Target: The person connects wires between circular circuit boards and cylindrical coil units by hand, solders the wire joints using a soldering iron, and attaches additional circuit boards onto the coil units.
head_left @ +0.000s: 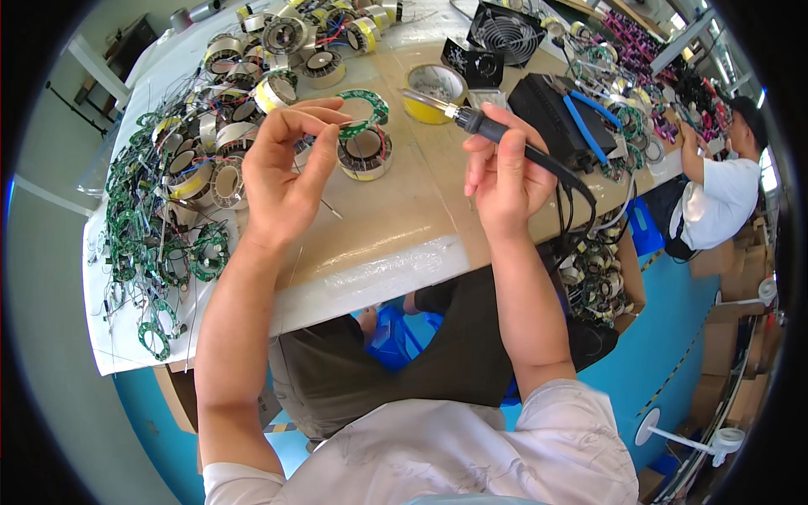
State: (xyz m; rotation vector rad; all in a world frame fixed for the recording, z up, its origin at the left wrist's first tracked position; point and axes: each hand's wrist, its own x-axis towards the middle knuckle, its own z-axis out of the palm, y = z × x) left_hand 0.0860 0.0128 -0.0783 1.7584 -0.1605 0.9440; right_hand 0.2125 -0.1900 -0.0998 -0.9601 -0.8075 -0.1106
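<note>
My left hand (286, 172) pinches the edge of a green ring-shaped circuit board (379, 108) between thumb and fingers. Just below the board stands a round motor stator (364, 160) with copper-dark windings; thin wires run near both. My right hand (512, 168) is closed round the dark handle of a soldering iron (486, 126). The iron's metal tip points left, over a yellow-sided ring (427, 112), apart from the circuit board. Whether the board is joined to the stator by wires I cannot tell.
Stators (278, 91) lie heaped at the back left, with many green ring boards (126, 227) along the left edge. A fan (507, 34), a black box (551, 118) and blue-handled pliers (585, 126) stand at the right. Beyond, a person (724, 181) works.
</note>
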